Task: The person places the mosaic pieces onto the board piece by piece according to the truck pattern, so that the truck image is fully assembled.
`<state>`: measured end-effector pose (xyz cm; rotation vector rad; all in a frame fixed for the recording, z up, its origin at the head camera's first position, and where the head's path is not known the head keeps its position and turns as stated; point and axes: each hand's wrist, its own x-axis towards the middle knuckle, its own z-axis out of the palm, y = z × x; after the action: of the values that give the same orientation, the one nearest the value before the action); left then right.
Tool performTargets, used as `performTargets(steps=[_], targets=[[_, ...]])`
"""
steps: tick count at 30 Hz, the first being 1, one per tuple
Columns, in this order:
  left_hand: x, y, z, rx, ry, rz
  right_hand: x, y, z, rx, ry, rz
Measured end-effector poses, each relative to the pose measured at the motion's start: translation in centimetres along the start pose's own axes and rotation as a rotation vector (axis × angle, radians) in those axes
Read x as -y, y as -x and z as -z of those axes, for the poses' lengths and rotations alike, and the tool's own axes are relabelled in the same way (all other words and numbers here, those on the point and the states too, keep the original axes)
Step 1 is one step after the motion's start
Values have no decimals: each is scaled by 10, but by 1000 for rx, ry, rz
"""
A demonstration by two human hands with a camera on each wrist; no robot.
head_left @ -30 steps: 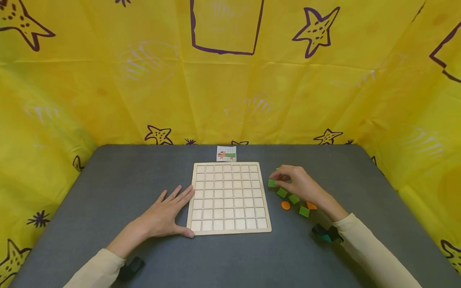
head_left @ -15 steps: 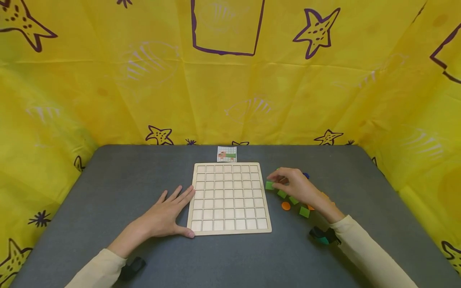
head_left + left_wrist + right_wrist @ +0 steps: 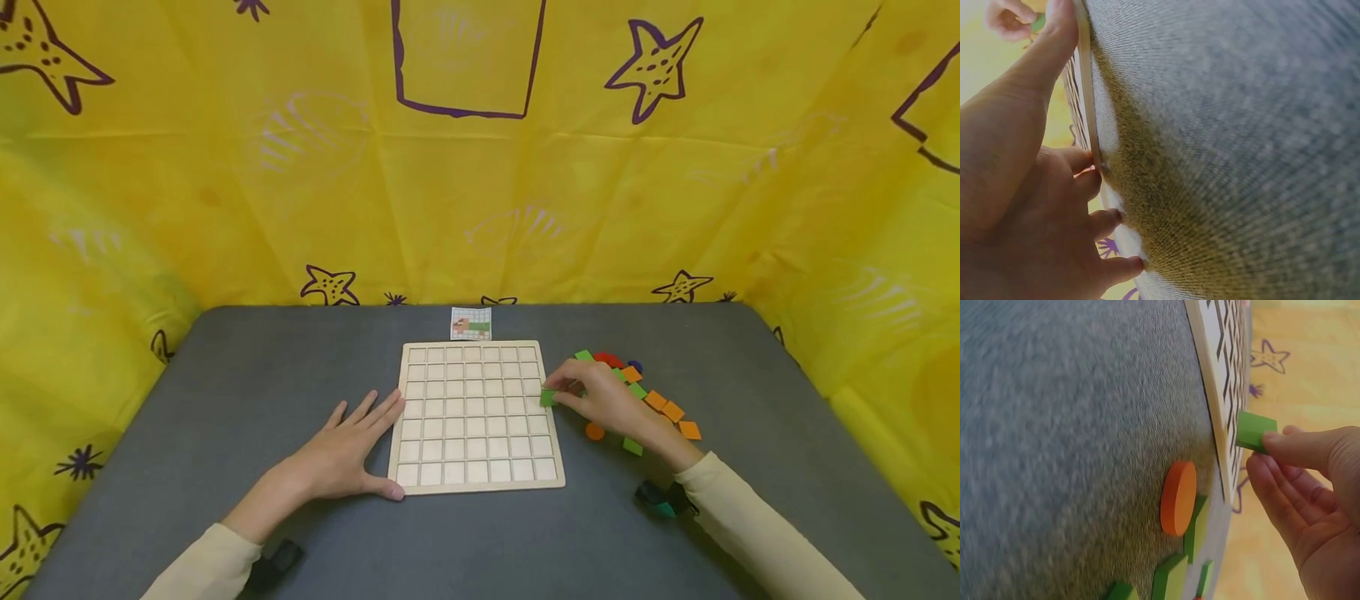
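Green block (image 3: pixel 548 398), in the head view, is in the right hand's (image 3: pixel 603 400) pinch at the board's (image 3: pixel 476 428) right edge, a grid-printed card (image 3: pixel 471 323) beyond it; left wrist view, the left hand (image 3: pixel 1038 206) lies spread along the left edge; right wrist view, thumb touches block.

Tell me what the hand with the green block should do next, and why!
I'd say the right hand should bring the green block left, over a square of the wooden board. It pinches the block by the board's right edge, the squares in view look bare, and the left hand rests at the opposite edge.
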<state>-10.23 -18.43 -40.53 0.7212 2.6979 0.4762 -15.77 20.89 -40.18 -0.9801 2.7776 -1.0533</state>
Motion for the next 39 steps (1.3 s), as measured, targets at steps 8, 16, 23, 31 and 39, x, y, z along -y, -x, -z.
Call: performTargets(steps=[8, 16, 23, 31, 39], targets=[[-1, -2, 1, 0, -4, 3, 5, -4, -4, 24, 5, 17], [-3, -4, 3, 8, -29, -3, 5, -7, -9, 37, 19, 3], [-2, -6, 3, 24, -16, 19, 7, -11, -11, 38, 48, -2], [-3, -5, 3, 18, -8, 11, 5, -12, -14, 53, 61, -16], [-3, -5, 2, 25, -12, 23, 3, -13, -16, 60, 81, -18]])
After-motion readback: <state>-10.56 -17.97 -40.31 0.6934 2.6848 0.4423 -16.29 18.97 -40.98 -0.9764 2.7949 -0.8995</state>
